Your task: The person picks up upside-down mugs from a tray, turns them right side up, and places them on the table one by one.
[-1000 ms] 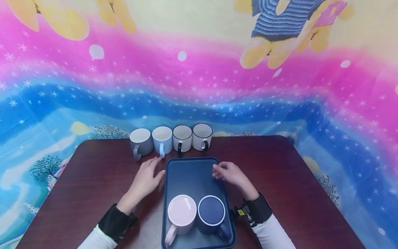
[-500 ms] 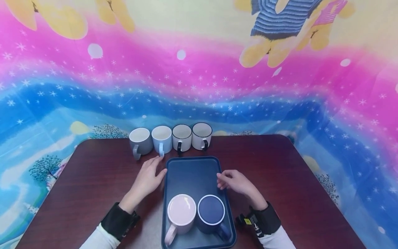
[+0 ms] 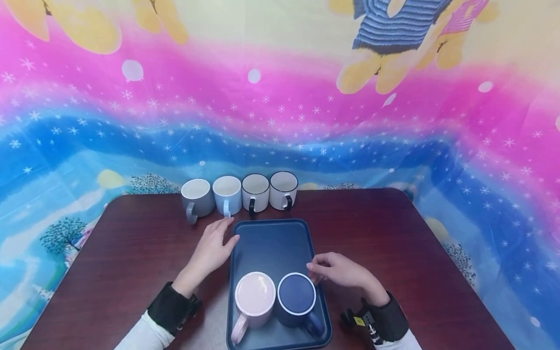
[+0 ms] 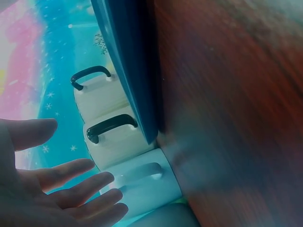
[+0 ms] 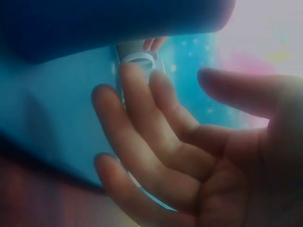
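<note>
A dark blue tray [image 3: 271, 243] lies on the table, bearing a pink mug [image 3: 255, 293] and a navy mug [image 3: 296, 293] side by side at its near end. My left hand [image 3: 210, 248] is at the tray's left edge, thumb over the rim, fingers stretched out just below the light blue mug [image 3: 228, 200]; its palm is bare in the left wrist view. With fingers loosely bent and holding nothing, my right hand [image 3: 339, 270] hovers at the tray's right edge, beside the navy mug. The right wrist view shows those fingers [image 5: 142, 113] under the navy mug's side [image 5: 118, 23].
Along the table's back edge, a grey mug [image 3: 199, 204], the light blue one and two white mugs with black handles [image 3: 255, 194] stand in a row, handles facing me. A printed cloth [image 3: 280, 97] hangs behind the brown table [image 3: 372, 228].
My right hand has drawn back toward me along the tray's right edge, down to the navy mug. My left hand has shifted slightly right, its thumb now over the rim. The mugs stay put.
</note>
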`<state>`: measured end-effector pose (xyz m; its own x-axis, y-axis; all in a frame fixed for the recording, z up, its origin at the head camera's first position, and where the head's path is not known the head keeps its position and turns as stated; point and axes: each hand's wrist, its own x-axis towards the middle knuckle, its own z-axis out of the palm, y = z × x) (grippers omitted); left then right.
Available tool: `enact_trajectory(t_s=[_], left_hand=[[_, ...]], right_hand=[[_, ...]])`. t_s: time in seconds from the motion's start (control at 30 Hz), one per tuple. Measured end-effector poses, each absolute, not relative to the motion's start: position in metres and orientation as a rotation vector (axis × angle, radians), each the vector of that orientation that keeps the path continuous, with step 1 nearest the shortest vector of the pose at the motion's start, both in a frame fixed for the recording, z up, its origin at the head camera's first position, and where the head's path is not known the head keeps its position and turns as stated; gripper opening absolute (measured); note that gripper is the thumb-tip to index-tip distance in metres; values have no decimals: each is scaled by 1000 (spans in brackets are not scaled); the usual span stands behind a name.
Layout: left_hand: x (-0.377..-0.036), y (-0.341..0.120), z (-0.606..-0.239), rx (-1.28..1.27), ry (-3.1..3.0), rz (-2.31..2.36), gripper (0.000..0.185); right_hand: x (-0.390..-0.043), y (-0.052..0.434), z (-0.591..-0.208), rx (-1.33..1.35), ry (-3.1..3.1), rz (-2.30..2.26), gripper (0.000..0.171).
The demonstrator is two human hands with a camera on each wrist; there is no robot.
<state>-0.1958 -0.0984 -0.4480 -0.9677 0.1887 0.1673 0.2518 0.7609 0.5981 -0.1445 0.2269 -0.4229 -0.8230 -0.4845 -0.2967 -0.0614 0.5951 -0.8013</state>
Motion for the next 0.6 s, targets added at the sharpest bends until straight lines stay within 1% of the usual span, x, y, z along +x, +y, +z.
enact_trajectory(t_s=[0.23,0.6], left_hand=[[-197,-94,-447,-367,-2857,-997,55],[-198,-85,-445,-391,-2841,-1018,54]], right_hand=[[-137,231,-422,-528,2316,-1065,30],[-126,239,-419,-572,2242,-1121,30]])
